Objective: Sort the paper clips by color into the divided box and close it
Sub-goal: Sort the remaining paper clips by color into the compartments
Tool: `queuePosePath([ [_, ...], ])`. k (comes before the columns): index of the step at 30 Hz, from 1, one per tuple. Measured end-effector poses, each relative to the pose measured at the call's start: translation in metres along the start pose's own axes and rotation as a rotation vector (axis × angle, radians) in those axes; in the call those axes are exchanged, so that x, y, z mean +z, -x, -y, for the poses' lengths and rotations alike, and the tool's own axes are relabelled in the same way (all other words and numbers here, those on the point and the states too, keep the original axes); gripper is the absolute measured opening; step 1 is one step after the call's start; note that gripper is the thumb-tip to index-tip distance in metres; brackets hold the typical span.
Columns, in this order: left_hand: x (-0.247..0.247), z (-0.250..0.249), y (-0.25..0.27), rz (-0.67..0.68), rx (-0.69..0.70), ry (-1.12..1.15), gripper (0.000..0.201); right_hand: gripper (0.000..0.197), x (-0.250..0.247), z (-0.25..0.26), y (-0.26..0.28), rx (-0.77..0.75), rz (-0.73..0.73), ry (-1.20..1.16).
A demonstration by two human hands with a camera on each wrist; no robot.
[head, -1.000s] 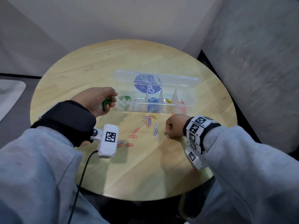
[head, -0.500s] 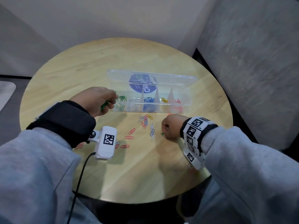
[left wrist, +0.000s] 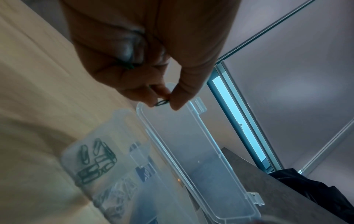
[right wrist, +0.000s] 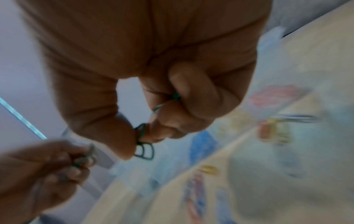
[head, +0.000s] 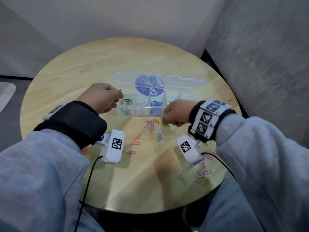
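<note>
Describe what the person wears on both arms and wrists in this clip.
Both arms wear light grey sleeves. The left wrist carries a black strap, the right a band of black-and-white marker squares. A white camera box with a marker and black cable hangs under each wrist.

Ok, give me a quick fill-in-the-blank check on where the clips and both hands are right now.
1. The left hand pinches a ____ paper clip above the box.
2. The divided box has its lid standing ____.
3. The right hand pinches a clip of the colour ____.
4. The green clips lie in the box's ____ end compartment.

Missing words: green; open; green; left
</note>
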State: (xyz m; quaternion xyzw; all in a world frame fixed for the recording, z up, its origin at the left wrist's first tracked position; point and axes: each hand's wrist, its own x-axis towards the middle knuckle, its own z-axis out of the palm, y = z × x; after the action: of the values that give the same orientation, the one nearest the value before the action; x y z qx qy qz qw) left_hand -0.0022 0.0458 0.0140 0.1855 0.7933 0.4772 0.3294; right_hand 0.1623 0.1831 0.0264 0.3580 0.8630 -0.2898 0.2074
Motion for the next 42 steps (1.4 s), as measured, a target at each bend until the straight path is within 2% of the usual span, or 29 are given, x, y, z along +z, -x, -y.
queuePosePath([
  [3, 0.005, 0.001, -0.006, 0.008, 0.007, 0.030, 0.020, 0.010, -0.011, 0.030, -0.013, -0.028, -0.084, -0.124],
  [8, 0.009, 0.007, -0.017, -0.022, 0.009, 0.054, 0.023, 0.015, -0.001, 0.069, -0.054, -0.015, -0.198, -0.275],
  [11, 0.008, 0.009, -0.022, -0.047, 0.062, 0.040, 0.021, 0.018, 0.003, 0.081, -0.069, -0.051, -0.189, -0.384],
  [13, 0.009, 0.010, -0.023, -0.035, 0.073, 0.085, 0.017, 0.007, 0.004, 0.083, -0.070, -0.099, -0.185, -0.426],
  [15, 0.012, 0.009, -0.024, -0.014, 0.078, 0.152, 0.014, 0.039, 0.006, 0.081, -0.071, -0.108, -0.176, -0.444],
  [16, 0.013, 0.009, -0.024, -0.005, 0.080, 0.183, 0.016, 0.047, 0.008, 0.080, -0.069, -0.116, -0.154, -0.484],
  [18, 0.017, 0.007, -0.024, 0.021, 0.078, 0.248, 0.028, 0.052, 0.011, 0.079, -0.067, -0.139, -0.117, -0.608],
  [22, 0.021, 0.005, -0.023, 0.073, 0.058, 0.337, 0.047, 0.046, 0.010, 0.070, -0.058, -0.138, -0.114, -0.791],
  [26, 0.017, 0.005, -0.020, 0.072, 0.063, 0.412, 0.047, 0.024, 0.011, 0.054, -0.039, -0.200, -0.140, -0.790],
  [28, 0.009, 0.003, -0.017, 0.058, 0.085, 0.377, 0.041, 0.025, 0.014, 0.045, -0.030, -0.226, -0.146, -0.746],
  [32, -0.024, 0.001, -0.005, 0.072, 0.102, 0.185, 0.022, 0.023, 0.022, 0.030, -0.014, -0.218, -0.173, -0.524],
  [35, -0.054, 0.010, 0.007, 0.020, 0.002, -0.176, 0.007, 0.019, 0.029, 0.029, -0.006, -0.192, -0.149, -0.300],
  [39, -0.085, 0.039, 0.017, -0.030, -0.160, -0.760, 0.025, 0.013, 0.049, 0.037, -0.006, -0.166, -0.070, 0.090],
  [42, -0.092, 0.057, 0.024, 0.035, -0.310, -0.977, 0.030, 0.027, 0.065, 0.041, -0.011, -0.151, -0.071, 0.251],
])
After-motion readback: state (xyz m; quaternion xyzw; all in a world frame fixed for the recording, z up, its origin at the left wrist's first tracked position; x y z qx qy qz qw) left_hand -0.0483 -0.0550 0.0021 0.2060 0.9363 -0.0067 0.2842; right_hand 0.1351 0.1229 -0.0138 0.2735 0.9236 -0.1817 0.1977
